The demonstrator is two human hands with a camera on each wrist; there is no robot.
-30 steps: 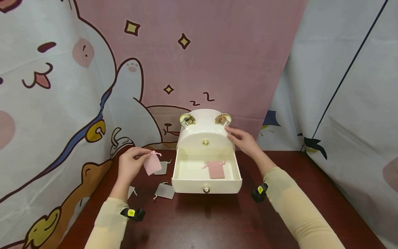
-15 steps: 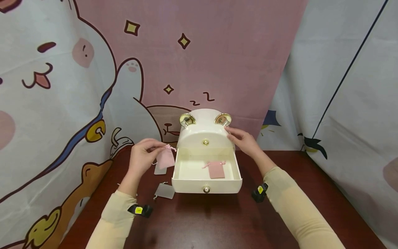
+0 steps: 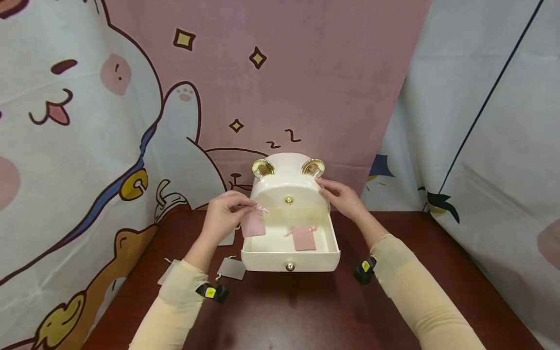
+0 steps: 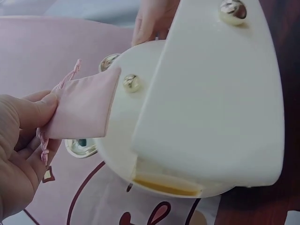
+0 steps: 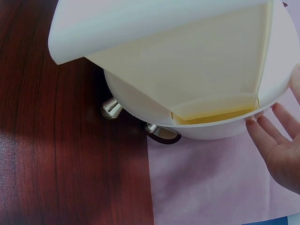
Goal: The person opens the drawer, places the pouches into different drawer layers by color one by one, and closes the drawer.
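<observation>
My left hand (image 3: 225, 216) pinches a pale pink drawstring pouch (image 3: 253, 223) by its gathered top. The pouch hangs over the left wall of the pulled-out drawer (image 3: 290, 262); in the left wrist view its flat body (image 4: 84, 108) faces the cabinet. Inside the drawer, toward the right, lies a darker pink drawstring pouch (image 3: 304, 238). The drawer belongs to a cream cabinet (image 3: 288, 167) with two gold ears and round knobs. My right hand (image 3: 343, 198) rests against the cabinet's upper right side, its fingers (image 5: 265, 136) fairly straight on the shell.
Left of the drawer, grey drawstring pouches lie on the dark red table (image 3: 280, 316): one near its front corner (image 3: 232, 268), one partly behind my left hand (image 3: 228, 238), another beside my left sleeve (image 3: 168, 272). A printed cloth (image 3: 332, 87) hangs behind.
My left hand has carried the pale pink pouch rightward, from above the grey pouches to over the drawer's left wall. My right hand and the cabinet have stayed put.
</observation>
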